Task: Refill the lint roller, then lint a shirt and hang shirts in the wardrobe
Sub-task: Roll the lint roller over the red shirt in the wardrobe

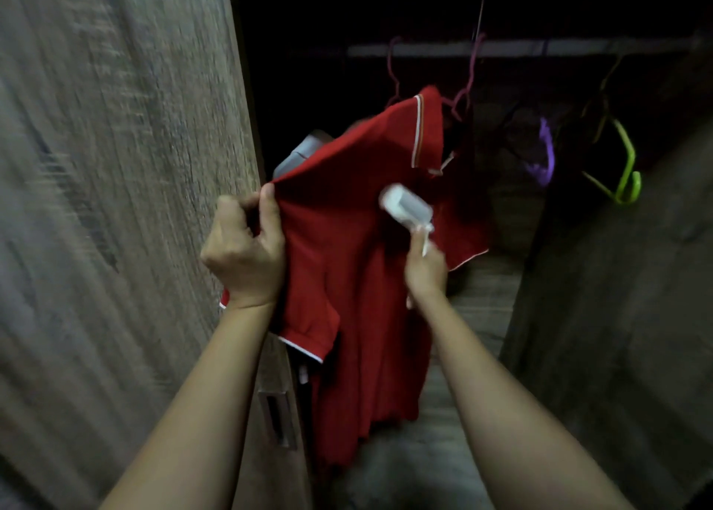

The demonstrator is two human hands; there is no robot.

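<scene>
Two hands work at the open wardrobe. The left hand (243, 255) grips a bunched fold of the red shirt (366, 278) at its left shoulder, thumb on top and fingers curled under the cloth, pulling it taut toward the left door (115, 200). The right hand (424, 268) is closed round the thin white handle of the roller (405, 204). The roller's white head is blurred and tilts up to the left, lying against the shirt's chest just below the collar.

The shirt is a polo with white trim on its collar and sleeve hems. It hangs between the hands, its body dropping toward the near edge of the view. Its collar points up toward two pink hangers (468, 81) hooked on the rail (501, 48); whether the shirt sits on one of them I cannot tell. A grey thing (297, 154) shows behind the shirt's left shoulder, too dim to name.

Farther right on the rail hang a purple hanger (546, 154) and a green hanger (627, 173), well apart from the shirt. Below them lies a wood-grain shelf (482, 309). The left door fills the left side and has a recessed handle (277, 417) near the left forearm. The right door (617, 278) stands dark on the right.
</scene>
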